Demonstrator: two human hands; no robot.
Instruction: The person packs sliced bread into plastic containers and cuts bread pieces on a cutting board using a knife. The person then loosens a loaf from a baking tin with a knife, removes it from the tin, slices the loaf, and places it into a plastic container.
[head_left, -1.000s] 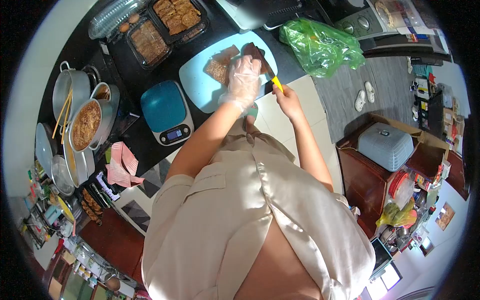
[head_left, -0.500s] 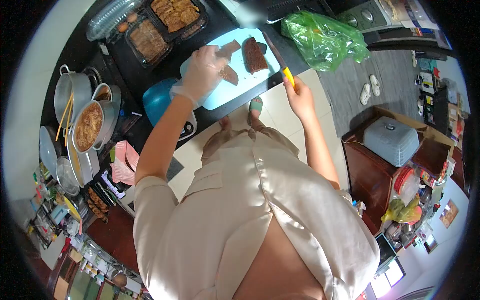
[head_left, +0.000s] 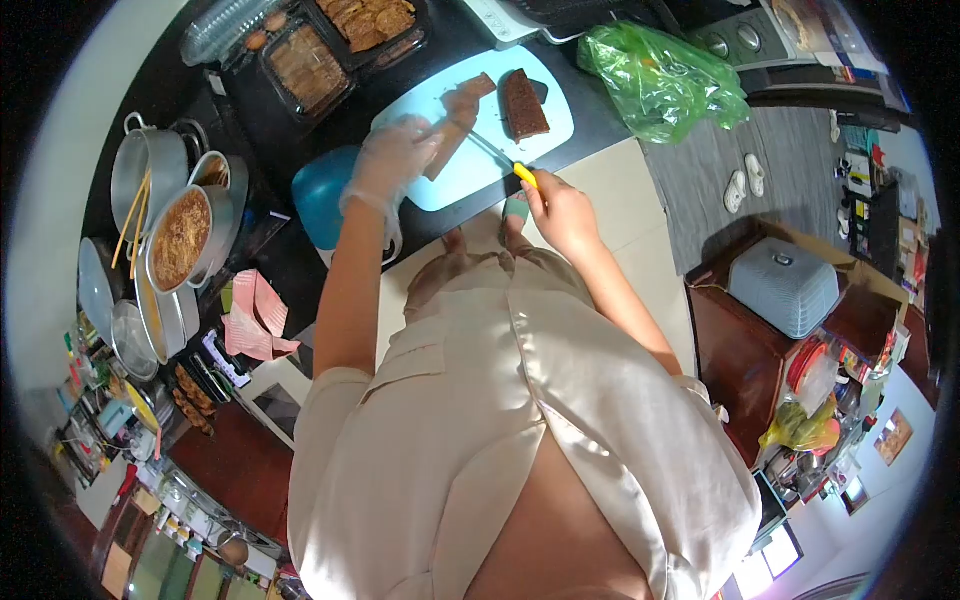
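Note:
My left hand (head_left: 392,160), in a clear plastic glove, has its fingers bent against a long brown slab (head_left: 446,148), which looks like cake, on the light-blue cutting board (head_left: 540,75). Smaller brown pieces (head_left: 468,96) lie at the slab's far end. My right hand (head_left: 563,212), ungloved, grips the yellow handle of a knife (head_left: 524,176). Its blade points left over the board, with the tip close to the slab. A darker brown block (head_left: 523,105) rests on the board's right side.
Plastic trays of brown food (head_left: 305,70) stand behind the board. A green plastic bag (head_left: 665,80) lies to the right. Metal pots, one holding brown food (head_left: 180,238), stand at left. A blue kitchen scale (head_left: 322,195) sits beside my left wrist.
My right hand has moved left, swinging the knife from the board's right edge to over its middle. My left hand has shifted slightly down, and the brown pieces beside it now lie in line.

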